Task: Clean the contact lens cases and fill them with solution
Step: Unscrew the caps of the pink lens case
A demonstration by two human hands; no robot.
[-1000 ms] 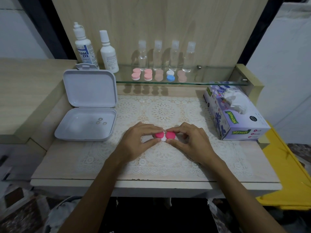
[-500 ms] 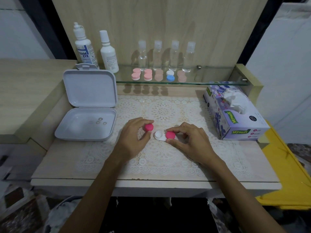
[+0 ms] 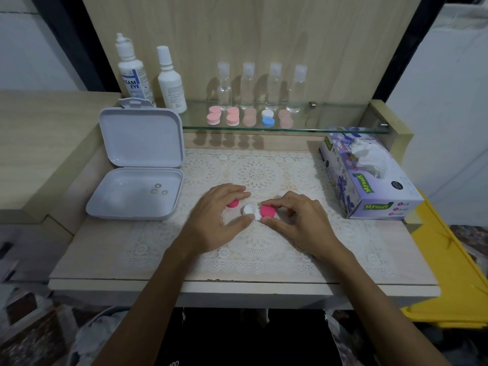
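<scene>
A white contact lens case [image 3: 250,210] lies on the lace mat [image 3: 264,249] in the middle of the table. Its left well is uncovered and its right well still carries a pink cap [image 3: 267,211]. My right hand [image 3: 298,220] pinches that capped side between thumb and forefinger. The loose pink cap [image 3: 233,203] lies on the mat just left of the case, partly hidden under the straight fingers of my left hand [image 3: 214,223], whose thumb reaches towards the case. Two white solution bottles [image 3: 133,75] [image 3: 170,80] stand at the back left.
An open white box [image 3: 134,191] holding three small rings lies at the left. A tissue box [image 3: 369,186] sits at the right. The glass shelf [image 3: 330,122] at the back carries several lens cases [image 3: 232,118] and several small clear bottles [image 3: 224,88].
My left hand took the left pink cap off the case, carried it a little to the left and lowered it onto the mat. My right hand stayed on the case's right cap.
</scene>
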